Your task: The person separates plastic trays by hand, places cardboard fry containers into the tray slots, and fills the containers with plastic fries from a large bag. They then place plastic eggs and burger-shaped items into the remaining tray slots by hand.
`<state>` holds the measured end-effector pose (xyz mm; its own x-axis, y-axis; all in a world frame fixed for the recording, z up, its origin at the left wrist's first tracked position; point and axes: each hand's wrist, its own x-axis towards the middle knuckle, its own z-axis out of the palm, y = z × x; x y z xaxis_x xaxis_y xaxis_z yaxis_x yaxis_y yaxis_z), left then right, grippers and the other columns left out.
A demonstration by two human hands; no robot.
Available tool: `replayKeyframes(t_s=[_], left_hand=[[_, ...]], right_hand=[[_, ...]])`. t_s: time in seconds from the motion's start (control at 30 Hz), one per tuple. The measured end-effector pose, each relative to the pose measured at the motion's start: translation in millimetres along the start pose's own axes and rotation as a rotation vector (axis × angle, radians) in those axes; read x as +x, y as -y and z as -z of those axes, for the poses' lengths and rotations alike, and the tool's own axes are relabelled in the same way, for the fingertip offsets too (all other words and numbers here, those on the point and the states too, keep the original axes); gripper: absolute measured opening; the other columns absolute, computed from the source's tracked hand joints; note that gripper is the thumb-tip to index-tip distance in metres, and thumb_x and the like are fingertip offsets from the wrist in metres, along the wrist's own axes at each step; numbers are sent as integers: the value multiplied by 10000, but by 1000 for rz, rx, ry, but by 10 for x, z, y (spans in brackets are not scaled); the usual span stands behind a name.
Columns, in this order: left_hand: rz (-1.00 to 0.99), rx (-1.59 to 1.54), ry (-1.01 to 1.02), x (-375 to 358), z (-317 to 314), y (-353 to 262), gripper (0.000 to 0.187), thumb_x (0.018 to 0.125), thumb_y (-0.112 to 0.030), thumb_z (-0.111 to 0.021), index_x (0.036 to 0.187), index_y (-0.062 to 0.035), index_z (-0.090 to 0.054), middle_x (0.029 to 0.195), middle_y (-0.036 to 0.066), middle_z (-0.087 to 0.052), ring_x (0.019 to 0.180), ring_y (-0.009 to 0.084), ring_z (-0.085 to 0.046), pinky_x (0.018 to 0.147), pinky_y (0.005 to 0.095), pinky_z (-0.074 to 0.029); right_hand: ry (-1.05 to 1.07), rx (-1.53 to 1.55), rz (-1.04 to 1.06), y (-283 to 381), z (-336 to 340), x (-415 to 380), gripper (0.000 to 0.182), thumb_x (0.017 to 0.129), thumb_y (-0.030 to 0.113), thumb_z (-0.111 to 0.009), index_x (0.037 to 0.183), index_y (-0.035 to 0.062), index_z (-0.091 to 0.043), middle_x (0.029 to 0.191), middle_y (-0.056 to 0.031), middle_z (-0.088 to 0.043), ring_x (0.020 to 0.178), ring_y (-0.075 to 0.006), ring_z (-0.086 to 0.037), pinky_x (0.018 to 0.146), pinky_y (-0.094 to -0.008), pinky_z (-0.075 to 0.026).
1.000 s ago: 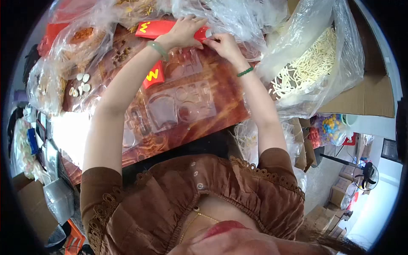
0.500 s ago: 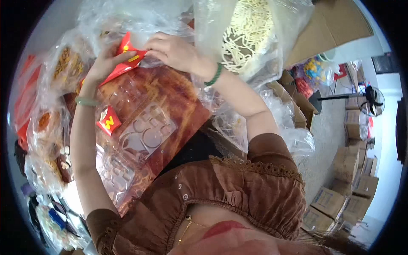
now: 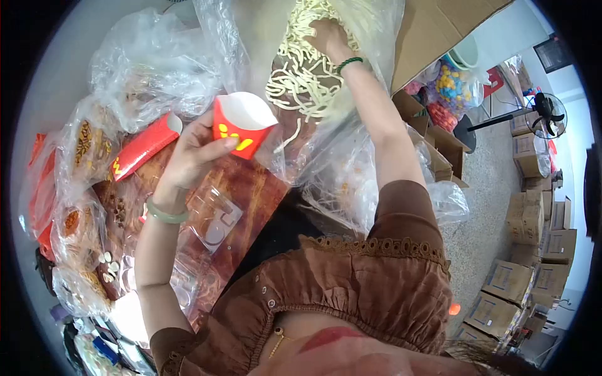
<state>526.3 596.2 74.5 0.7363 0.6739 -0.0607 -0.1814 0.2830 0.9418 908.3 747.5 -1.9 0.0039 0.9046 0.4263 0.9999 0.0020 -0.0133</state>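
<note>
My left hand (image 3: 199, 149) grips an opened red french fry carton (image 3: 241, 135) with a yellow mark, thumb across its front and white inside facing up. My right hand (image 3: 329, 37) reaches into a heap of pale french-fry-shaped sticks (image 3: 307, 84) in a large clear plastic bag (image 3: 376, 37). Its fingers look apart and touch the sticks; their tips are partly hidden among them. To the left of my left hand lies a stack of flat red cartons (image 3: 144, 147) on the brown table (image 3: 257, 197).
Clear plastic templates (image 3: 216, 219) lie on the table near my left forearm. Plastic bags of small brown and orange pieces (image 3: 88, 147) line the left side. A cardboard flap (image 3: 439, 34) stands beside the large bag. Boxes (image 3: 508, 279) and a fan (image 3: 549, 116) are at right.
My left hand has brought the carton right, and it is now popped open instead of flat. My right hand has left the carton and moved up and right into the sticks.
</note>
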Motion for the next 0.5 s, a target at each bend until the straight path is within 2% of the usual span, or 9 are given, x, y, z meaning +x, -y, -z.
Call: replayKeyframes(t_s=[0.03, 0.07, 0.13, 0.17, 0.2, 0.27, 0.3, 0.4, 0.5], left_hand=[[29, 3, -2, 91, -96, 74, 488, 830, -42, -655, 1280, 22, -476, 1170, 79, -601, 1081, 137, -562, 962, 292, -431], [47, 24, 31, 171, -157, 116, 486, 836, -41, -652, 1281, 25, -470, 1169, 76, -601, 1075, 135, -563, 962, 292, -431], [52, 26, 79, 253, -312, 139, 472, 852, -49, -646, 1278, 32, -461, 1171, 71, -599, 1062, 132, -565, 963, 291, -430], [55, 24, 74, 273, -337, 168, 472, 852, -49, -646, 1278, 32, -461, 1171, 71, -599, 1062, 132, -565, 963, 291, -430], [65, 30, 103, 315, -336, 201, 467, 852, -50, -648, 1273, 31, -464, 1173, 71, -598, 1060, 132, -566, 963, 290, -430], [76, 33, 126, 343, -322, 251, 461, 853, -52, -649, 1268, 31, -468, 1174, 71, -597, 1058, 133, -567, 963, 290, -430], [51, 25, 110, 345, -311, 265, 463, 852, -61, -654, 1267, 31, -469, 1169, 71, -599, 1055, 130, -568, 958, 286, -433], [17, 25, 76, 331, -269, 296, 467, 852, -77, -661, 1265, 29, -471, 1157, 70, -606, 1046, 123, -571, 947, 279, -438], [11, 13, 68, 330, -261, 404, 465, 852, -86, -665, 1261, 30, -477, 1142, 67, -613, 1036, 118, -574, 936, 274, -442]], right_hand=[[195, -148, -42, 135, 3, 57, 507, 755, 418, -683, 1101, 55, -612, 1121, -173, -600, 1092, -334, -537, 907, -421, -458], [191, -144, -39, 169, -122, 104, 507, 755, 418, -683, 1101, 55, -612, 1121, -173, -600, 1092, -334, -537, 907, -421, -458], [-92, -538, -20, 234, -343, 117, 412, 777, 320, -658, 1084, 50, -606, 1100, -179, -599, 1057, -364, -544, 873, -426, -482], [-94, -535, 11, 219, -416, 108, 313, 796, 188, -589, 1075, 49, -608, 1056, -199, -612, 1004, -378, -570, 829, -421, -504], [-94, -531, 15, 166, -485, 154, 313, 796, 188, -589, 1075, 49, -608, 1056, -199, -612, 1004, -378, -570, 829, -421, -504], [-5, -177, 36, -75, -699, 352, 289, 789, 141, -569, 1062, 53, -609, 979, -216, -627, 955, -369, -601, 794, -414, -517], [51, -105, 10, -192, -737, 467, 322, 776, 205, -615, 1052, 40, -601, 930, -236, -632, 929, -371, -616, 786, -425, -517], [127, 63, -45, 284, 444, 167, 399, 762, 247, -646, 1077, 11, -581, 990, -213, -639, 954, -367, -607, 825, -441, -496], [119, 180, 21, 481, 758, -233, 469, 753, 271, -668, 1140, 25, -571, 1005, -209, -637, 979, -362, -601, 858, -434, -482]])
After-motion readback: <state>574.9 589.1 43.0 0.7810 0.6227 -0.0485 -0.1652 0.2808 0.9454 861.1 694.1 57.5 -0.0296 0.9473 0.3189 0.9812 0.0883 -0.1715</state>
